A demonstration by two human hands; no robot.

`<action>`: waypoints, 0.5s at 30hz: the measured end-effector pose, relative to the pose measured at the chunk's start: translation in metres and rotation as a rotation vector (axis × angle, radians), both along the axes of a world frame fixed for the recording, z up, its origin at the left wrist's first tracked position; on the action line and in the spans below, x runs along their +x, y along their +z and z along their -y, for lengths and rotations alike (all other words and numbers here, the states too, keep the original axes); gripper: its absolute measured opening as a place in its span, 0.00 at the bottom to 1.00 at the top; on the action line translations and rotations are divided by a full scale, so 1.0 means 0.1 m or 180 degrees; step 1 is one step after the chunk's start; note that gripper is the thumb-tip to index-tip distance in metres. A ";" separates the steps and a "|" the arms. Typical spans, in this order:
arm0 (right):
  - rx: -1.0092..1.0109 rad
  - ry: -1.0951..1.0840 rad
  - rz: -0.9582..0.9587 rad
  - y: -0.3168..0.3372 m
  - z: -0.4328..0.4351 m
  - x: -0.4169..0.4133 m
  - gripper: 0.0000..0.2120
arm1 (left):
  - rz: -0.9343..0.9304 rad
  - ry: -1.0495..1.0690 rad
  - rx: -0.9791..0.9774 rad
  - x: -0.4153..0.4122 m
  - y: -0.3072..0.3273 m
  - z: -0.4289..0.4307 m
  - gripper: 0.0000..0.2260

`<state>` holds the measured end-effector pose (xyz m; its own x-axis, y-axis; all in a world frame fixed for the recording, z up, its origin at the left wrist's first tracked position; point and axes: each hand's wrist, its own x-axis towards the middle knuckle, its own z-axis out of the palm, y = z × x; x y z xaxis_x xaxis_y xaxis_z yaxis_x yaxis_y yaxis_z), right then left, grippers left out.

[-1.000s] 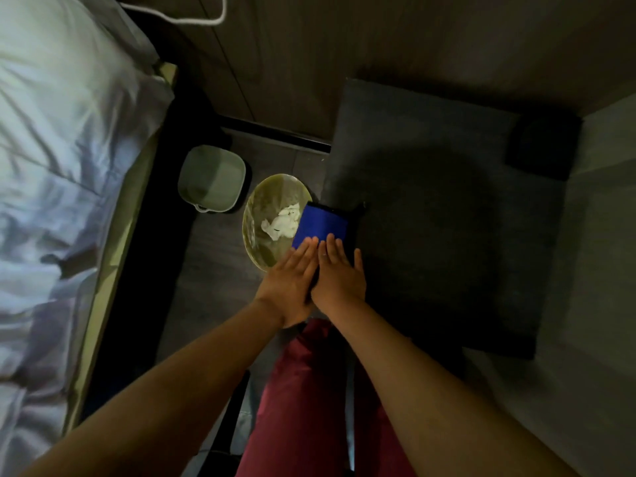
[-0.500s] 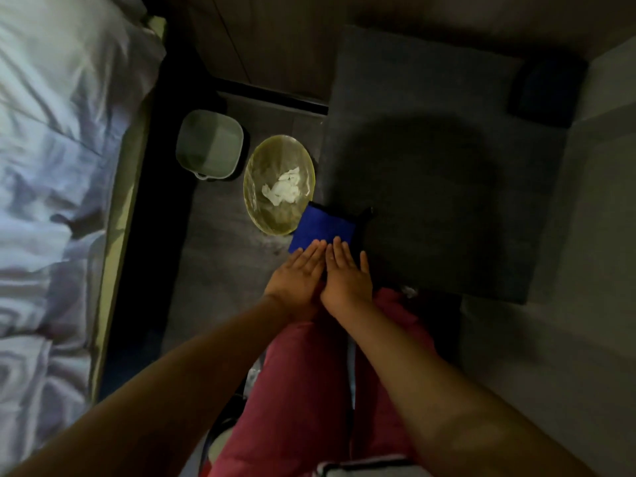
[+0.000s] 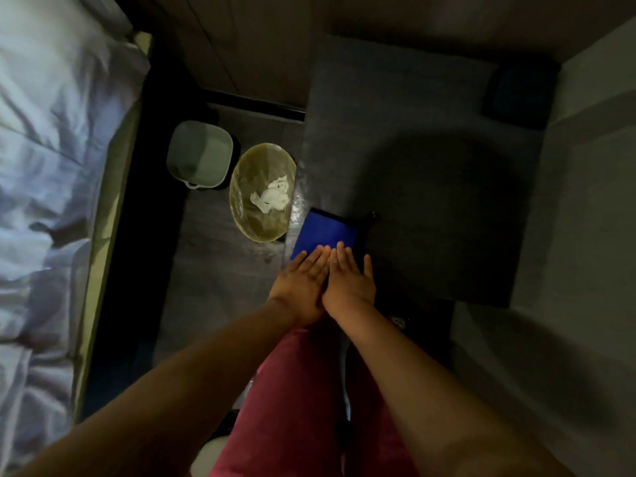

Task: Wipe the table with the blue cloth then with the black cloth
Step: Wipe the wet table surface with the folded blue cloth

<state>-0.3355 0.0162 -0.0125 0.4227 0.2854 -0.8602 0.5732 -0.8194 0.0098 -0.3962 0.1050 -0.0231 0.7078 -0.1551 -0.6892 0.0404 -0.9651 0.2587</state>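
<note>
A folded blue cloth [image 3: 323, 232] lies on the near left corner of the dark grey table [image 3: 430, 166]. My left hand [image 3: 303, 284] and my right hand [image 3: 349, 280] lie flat side by side on the cloth's near half, fingers together, pressing it down. The cloth's far half shows beyond my fingertips. A black cloth [image 3: 521, 89] sits at the table's far right corner, well away from both hands.
On the floor left of the table stands a round bin with a yellowish liner [image 3: 263, 146] holding white tissue, with a grey square bin [image 3: 172, 146] beside it. A bed with pale sheets [image 3: 51, 166] fills the left. My red trousers [image 3: 292, 390] are below.
Both hands slid the blue cloth toward me along the table's left edge, away from the round bin. Over the last half second they have hardly moved.
</note>
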 end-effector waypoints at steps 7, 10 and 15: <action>-0.0120 -0.0215 0.0299 0.03 1.02 0.51 0.35 | -0.0100 -0.0173 -0.0139 0.68 -0.04 0.97 0.39; -0.0184 -0.0360 0.0400 0.00 1.42 0.68 0.34 | -0.0210 -0.0243 -0.0207 0.95 -0.10 1.39 0.40; -0.0376 -0.0433 0.0493 -0.02 2.06 1.03 0.33 | -0.0277 -0.0209 -0.0331 1.35 -0.10 2.02 0.41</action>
